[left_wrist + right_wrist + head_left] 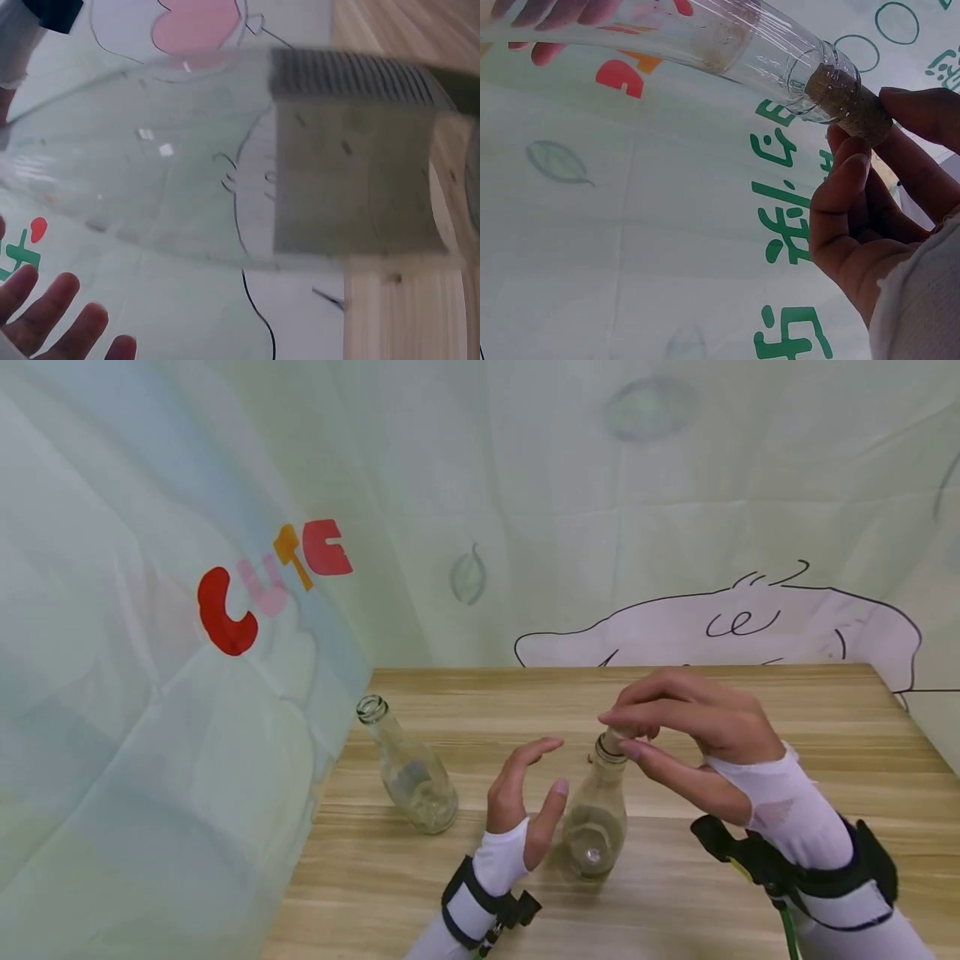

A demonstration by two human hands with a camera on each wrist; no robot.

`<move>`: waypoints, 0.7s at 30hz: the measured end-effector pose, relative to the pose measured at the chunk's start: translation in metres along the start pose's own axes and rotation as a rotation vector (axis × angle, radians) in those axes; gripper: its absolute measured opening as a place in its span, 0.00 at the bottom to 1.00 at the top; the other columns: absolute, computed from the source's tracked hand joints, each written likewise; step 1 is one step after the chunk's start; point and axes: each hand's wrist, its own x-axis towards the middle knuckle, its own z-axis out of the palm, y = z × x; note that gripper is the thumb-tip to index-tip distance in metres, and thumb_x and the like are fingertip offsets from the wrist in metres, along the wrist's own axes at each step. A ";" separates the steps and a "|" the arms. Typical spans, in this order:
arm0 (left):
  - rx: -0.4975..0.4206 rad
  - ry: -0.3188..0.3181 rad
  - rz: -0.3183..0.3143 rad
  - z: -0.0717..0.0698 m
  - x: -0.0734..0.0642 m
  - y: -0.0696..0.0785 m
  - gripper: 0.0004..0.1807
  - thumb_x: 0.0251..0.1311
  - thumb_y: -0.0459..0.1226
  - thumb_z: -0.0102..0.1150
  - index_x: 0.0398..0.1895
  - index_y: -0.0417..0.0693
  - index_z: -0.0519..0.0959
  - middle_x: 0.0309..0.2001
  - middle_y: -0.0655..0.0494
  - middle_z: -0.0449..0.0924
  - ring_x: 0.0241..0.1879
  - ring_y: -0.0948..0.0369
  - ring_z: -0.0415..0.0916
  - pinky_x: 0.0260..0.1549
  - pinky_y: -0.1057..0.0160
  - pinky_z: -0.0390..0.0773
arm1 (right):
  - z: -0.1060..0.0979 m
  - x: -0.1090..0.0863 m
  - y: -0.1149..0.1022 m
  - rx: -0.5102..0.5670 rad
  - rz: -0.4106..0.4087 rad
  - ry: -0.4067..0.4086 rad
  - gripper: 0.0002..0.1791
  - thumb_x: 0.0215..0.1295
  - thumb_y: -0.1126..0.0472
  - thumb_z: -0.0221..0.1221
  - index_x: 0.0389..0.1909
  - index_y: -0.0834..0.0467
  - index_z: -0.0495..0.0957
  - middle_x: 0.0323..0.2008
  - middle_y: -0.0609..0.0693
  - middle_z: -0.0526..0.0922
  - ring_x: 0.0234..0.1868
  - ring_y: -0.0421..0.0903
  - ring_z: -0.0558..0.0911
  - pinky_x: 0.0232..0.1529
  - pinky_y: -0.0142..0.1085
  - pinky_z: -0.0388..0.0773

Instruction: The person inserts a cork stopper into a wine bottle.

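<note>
Cork [864,114], partly inside the mouth of the nearer bottle [595,831]: one end shows through the glass of the neck, the other stands out above the rim. Closest in, the left hand [515,799] is beside that bottle, its fingers spread in a loose curve with nothing in their grip; they look apart from the glass. The right hand [697,722] has its grip closed to a pinch, thumb and fingers on the cork's outer end. The bottle stands upright on the wooden counter [352,885].

The corking looks about midway: the cork is entered but not flush, and a single moment cannot settle whether it is going in or coming out. If in, pressing it down is left. Farther off to the left stands a second bottle [420,785], its mouth open and uncorked, so probably untreated. Behind everything hangs a printed cloth [487,485].
</note>
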 end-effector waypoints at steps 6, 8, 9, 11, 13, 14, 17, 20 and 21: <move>-0.131 -0.070 -0.028 0.007 0.004 0.017 0.25 0.62 0.37 0.48 0.63 0.41 0.72 0.58 0.50 0.78 0.58 0.52 0.75 0.56 0.49 0.74 | 0.000 -0.003 0.001 -0.013 0.027 -0.025 0.18 0.72 0.50 0.59 0.43 0.61 0.86 0.39 0.50 0.84 0.34 0.41 0.79 0.35 0.29 0.74; -0.169 -0.096 -0.041 0.010 0.005 0.021 0.27 0.62 0.40 0.48 0.64 0.42 0.71 0.59 0.50 0.77 0.59 0.52 0.74 0.56 0.49 0.73 | -0.001 -0.004 0.000 -0.021 0.071 -0.027 0.21 0.71 0.47 0.60 0.49 0.62 0.84 0.42 0.50 0.84 0.36 0.40 0.78 0.37 0.29 0.73; -0.181 -0.106 -0.044 0.012 0.006 0.022 0.28 0.62 0.42 0.49 0.65 0.42 0.70 0.59 0.50 0.77 0.59 0.52 0.74 0.57 0.49 0.73 | -0.001 -0.004 0.000 0.011 0.098 -0.024 0.21 0.70 0.50 0.62 0.52 0.63 0.82 0.44 0.52 0.84 0.38 0.42 0.78 0.38 0.30 0.73; -0.186 -0.122 -0.053 0.016 0.006 0.023 0.30 0.62 0.46 0.52 0.65 0.42 0.70 0.60 0.50 0.77 0.58 0.52 0.74 0.57 0.50 0.73 | -0.002 -0.005 0.000 0.087 0.152 -0.007 0.26 0.68 0.55 0.63 0.61 0.66 0.76 0.50 0.56 0.82 0.45 0.46 0.79 0.43 0.34 0.74; -0.180 -0.138 -0.052 0.020 0.005 0.023 0.32 0.61 0.49 0.55 0.65 0.41 0.70 0.60 0.49 0.77 0.58 0.53 0.75 0.56 0.51 0.74 | -0.002 -0.005 0.001 0.202 0.210 0.018 0.30 0.67 0.61 0.61 0.67 0.68 0.69 0.55 0.60 0.79 0.52 0.52 0.77 0.49 0.38 0.74; -0.172 -0.145 -0.047 0.022 0.005 0.022 0.33 0.61 0.50 0.57 0.65 0.41 0.70 0.59 0.49 0.77 0.57 0.54 0.76 0.56 0.52 0.74 | -0.002 -0.005 0.001 0.263 0.233 0.030 0.30 0.66 0.65 0.59 0.69 0.69 0.66 0.56 0.63 0.78 0.55 0.55 0.77 0.51 0.40 0.74; -0.167 -0.171 -0.068 0.028 0.003 0.018 0.34 0.58 0.51 0.63 0.64 0.42 0.70 0.57 0.50 0.78 0.54 0.56 0.77 0.54 0.54 0.76 | 0.002 -0.005 0.003 0.378 0.313 0.037 0.28 0.71 0.66 0.48 0.71 0.67 0.64 0.57 0.65 0.76 0.56 0.58 0.76 0.54 0.42 0.74; -0.175 -0.194 -0.093 0.034 0.000 0.016 0.34 0.55 0.47 0.69 0.62 0.44 0.72 0.55 0.52 0.80 0.53 0.59 0.78 0.52 0.57 0.77 | 0.011 -0.005 0.009 0.539 0.385 -0.005 0.26 0.73 0.66 0.40 0.70 0.67 0.63 0.55 0.69 0.74 0.54 0.60 0.76 0.54 0.44 0.75; -0.181 -0.200 -0.102 0.036 -0.001 0.016 0.33 0.53 0.46 0.70 0.61 0.44 0.73 0.54 0.53 0.80 0.52 0.59 0.78 0.52 0.57 0.77 | 0.015 -0.006 0.011 0.596 0.408 -0.024 0.26 0.75 0.65 0.38 0.70 0.67 0.63 0.54 0.68 0.74 0.54 0.60 0.76 0.54 0.45 0.75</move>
